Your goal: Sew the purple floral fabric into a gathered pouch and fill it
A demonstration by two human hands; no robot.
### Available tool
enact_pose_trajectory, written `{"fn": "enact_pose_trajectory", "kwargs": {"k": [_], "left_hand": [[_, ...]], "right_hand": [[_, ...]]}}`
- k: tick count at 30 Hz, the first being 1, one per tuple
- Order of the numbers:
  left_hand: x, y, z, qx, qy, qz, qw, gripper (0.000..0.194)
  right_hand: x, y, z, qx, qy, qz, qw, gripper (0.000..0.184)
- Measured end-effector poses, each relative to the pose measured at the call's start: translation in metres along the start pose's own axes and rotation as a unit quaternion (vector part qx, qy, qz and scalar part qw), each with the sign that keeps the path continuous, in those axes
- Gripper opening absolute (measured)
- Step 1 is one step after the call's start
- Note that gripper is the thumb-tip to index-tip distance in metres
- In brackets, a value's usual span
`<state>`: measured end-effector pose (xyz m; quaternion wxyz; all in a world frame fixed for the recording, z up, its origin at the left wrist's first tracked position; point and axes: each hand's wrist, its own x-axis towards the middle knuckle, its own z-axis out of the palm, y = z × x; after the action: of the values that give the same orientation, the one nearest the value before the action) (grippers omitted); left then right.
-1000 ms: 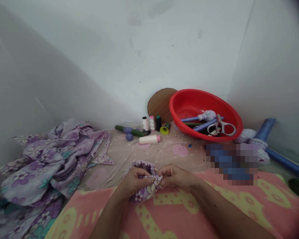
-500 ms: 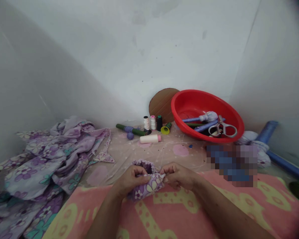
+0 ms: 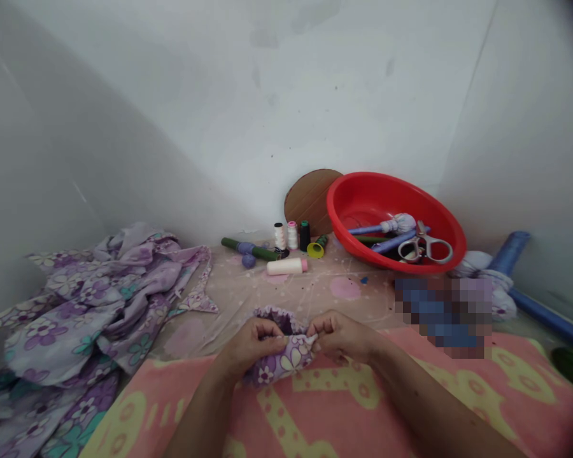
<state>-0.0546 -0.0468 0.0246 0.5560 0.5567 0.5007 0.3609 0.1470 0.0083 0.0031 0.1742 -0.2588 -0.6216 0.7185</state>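
A small purple floral fabric piece point(image 3: 286, 362), gathered along its upper edge and curved into a ring-like opening, is held above the pink and yellow cloth point(image 3: 344, 420). My left hand point(image 3: 254, 346) grips its left side, thumb across the front of the rim and fingers bent at the opening. At the right end of that rim my right hand point(image 3: 339, 337) pinches the edge between thumb and fingers. Whether a needle or thread is in the pinch is too small to make out.
Rumpled floral fabric point(image 3: 71, 318) lies on the left. Thread spools point(image 3: 292, 236) stand by the wall, with a white thread cone point(image 3: 285, 266) lying in front. A red basin point(image 3: 377, 191) holding scissors point(image 3: 424, 247) leans at the back right, beside a cardboard disc point(image 3: 308, 197).
Both hands keep their hold on the floral fabric piece in nearly the same place. The whole view has shifted very slightly.
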Motion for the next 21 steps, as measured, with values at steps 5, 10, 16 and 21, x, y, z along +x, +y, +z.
{"fn": "enact_pose_trajectory", "kwargs": {"k": [5, 10, 16, 21], "left_hand": [[0.0, 0.002, 0.002, 0.035, -0.001, 0.008, 0.999, 0.028], [0.001, 0.003, 0.003, 0.112, 0.023, 0.038, 0.993, 0.028], [0.002, 0.006, 0.006, 0.17, -0.001, 0.061, 0.984, 0.025], [0.003, 0.003, 0.005, 0.146, -0.01, 0.048, 0.988, 0.03]], "right_hand": [[-0.002, -0.006, 0.001, -0.03, 0.01, -0.005, 0.999, 0.012], [-0.001, -0.007, 0.004, -0.071, 0.036, -0.005, 0.997, 0.012], [0.001, -0.007, 0.011, -0.088, 0.032, 0.007, 0.996, 0.019], [0.003, -0.004, 0.01, -0.05, 0.036, 0.036, 0.997, 0.022]]}}
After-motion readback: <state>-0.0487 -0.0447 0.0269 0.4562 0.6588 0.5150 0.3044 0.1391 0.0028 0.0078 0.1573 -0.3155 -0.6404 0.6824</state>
